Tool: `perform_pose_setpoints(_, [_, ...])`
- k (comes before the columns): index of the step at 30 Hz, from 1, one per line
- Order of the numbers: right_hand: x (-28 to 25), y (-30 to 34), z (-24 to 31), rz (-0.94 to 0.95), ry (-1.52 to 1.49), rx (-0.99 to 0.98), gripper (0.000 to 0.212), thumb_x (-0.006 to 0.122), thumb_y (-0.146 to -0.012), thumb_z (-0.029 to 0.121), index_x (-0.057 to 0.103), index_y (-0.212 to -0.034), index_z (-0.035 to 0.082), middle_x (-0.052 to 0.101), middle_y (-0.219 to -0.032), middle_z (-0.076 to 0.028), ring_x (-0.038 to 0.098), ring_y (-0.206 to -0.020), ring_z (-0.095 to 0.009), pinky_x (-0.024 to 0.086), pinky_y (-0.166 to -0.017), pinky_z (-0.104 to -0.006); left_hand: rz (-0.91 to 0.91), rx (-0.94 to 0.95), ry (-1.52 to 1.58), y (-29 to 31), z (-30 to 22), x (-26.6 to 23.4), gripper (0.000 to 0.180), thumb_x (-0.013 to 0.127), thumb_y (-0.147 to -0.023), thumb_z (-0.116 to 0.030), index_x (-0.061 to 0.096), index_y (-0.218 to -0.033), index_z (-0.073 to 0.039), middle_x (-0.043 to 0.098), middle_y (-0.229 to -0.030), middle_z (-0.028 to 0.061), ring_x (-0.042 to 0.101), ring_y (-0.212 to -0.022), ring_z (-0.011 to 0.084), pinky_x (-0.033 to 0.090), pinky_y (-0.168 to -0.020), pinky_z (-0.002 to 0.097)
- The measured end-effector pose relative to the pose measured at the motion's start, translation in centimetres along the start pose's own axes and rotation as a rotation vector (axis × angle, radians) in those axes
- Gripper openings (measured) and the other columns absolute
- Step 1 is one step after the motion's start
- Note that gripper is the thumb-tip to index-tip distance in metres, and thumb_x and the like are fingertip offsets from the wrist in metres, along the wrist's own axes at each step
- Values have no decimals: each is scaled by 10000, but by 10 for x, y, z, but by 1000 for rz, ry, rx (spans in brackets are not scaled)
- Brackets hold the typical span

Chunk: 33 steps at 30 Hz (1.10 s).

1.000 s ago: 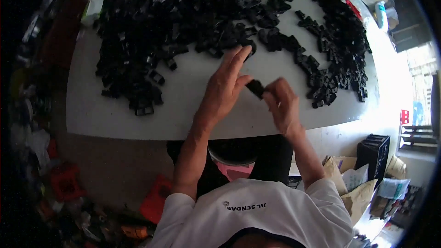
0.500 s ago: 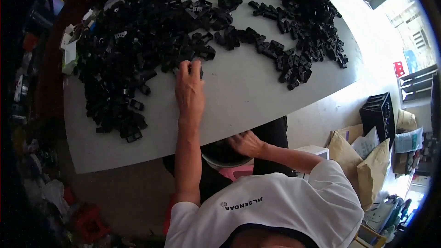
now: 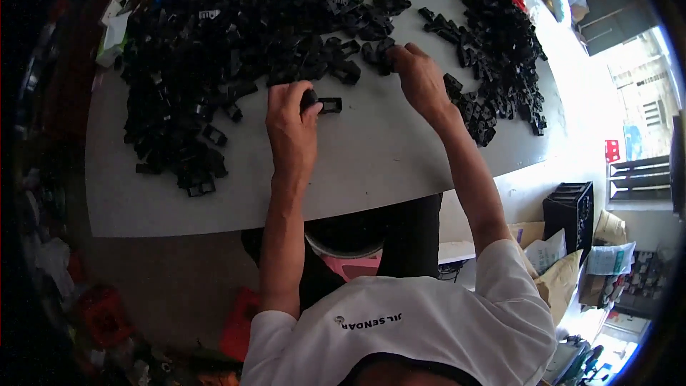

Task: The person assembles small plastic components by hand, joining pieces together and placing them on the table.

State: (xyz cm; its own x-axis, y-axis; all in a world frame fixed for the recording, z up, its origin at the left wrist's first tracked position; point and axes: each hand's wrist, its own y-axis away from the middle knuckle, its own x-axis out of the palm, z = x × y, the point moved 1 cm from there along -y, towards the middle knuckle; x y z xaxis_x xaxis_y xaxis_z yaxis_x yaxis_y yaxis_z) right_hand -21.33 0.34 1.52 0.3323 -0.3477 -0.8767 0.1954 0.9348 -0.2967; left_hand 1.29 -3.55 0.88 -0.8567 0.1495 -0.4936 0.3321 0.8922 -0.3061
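Note:
My left hand (image 3: pixel 291 118) is closed around a small black plastic part (image 3: pixel 309 99) at the near edge of the large left pile of black parts (image 3: pixel 236 36). Right beside its fingertips a rectangular black part with an opening (image 3: pixel 330 105) rests on the table. Farther right, my right hand (image 3: pixel 421 82) reaches in with its fingers curled at a few black parts (image 3: pixel 379 56) between the two piles. Its fingertips are partly hidden, and I cannot make out whether they grip one. The smaller pile (image 3: pixel 493 50) lies right of that hand.
Both piles lie on a grey-white table (image 3: pixel 379 164). Below its near edge, a dark round basin (image 3: pixel 343 236) sits between my legs above something pink (image 3: pixel 354 266). A black crate (image 3: pixel 568 211) and paper bags (image 3: pixel 557 279) stand at the right, a red crate (image 3: pixel 105 314) at the lower left.
My right hand has risen from the basin to the parts on the table. My left hand still works by the left pile. The other person's hands at the far edge have left the view.

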Motion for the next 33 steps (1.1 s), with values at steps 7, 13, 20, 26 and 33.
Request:
perform_pose_setpoints(7, [7, 20, -5, 52, 92, -82, 347, 506, -754, -97, 558, -1060, 58, 514, -972, -172, 576, -839, -388, 481, -684, -442, 31, -75, 618, 6, 2, 2, 298, 604, -839, 56, 624, -1120, -41, 606, -974, 78, 663, -811, 155, 584, -687, 271])
perform_pose_setpoints(13, [-1, 32, 4, 99, 278, -81, 258, 616, -748, -17, 557, -985, 64, 532, -964, -127, 580, -824, -368, 477, -657, -425, 240, -201, 794, 18, -11, 1, 252, 559, -858, 54, 611, -1095, -16, 610, -947, 83, 668, -821, 171, 584, -718, 290])
perform_pose_setpoints(20, [-18, 43, 43, 111, -465, 40, 208, 642, -791, -52, 564, -980, -16, 563, -914, -75, 597, -696, -112, 483, -603, -246, 337, -323, 757, 10, -2, 10, 257, 587, -819, 65, 610, -1070, 16, 620, -793, 37, 626, -705, 96, 524, -620, 226])
perform_pose_setpoints(26, [-13, 46, 71, 94, -529, -176, 235, 651, -776, -58, 596, -1000, -13, 564, -890, -97, 605, -728, -195, 494, -627, -291, 363, -316, 825, 13, -4, 9, 277, 588, -813, 72, 603, -1086, 35, 660, -835, 75, 640, -667, 105, 534, -598, 223])
perform_pose_setpoints(33, [-10, 48, 79, 45, -375, -258, 244, 656, -781, -2, 591, -1015, 12, 552, -877, -116, 601, -752, -293, 497, -638, -356, 437, -319, 843, 11, -3, 6, 266, 602, -833, 36, 594, -1100, 33, 661, -827, 74, 652, -689, 107, 545, -616, 232])
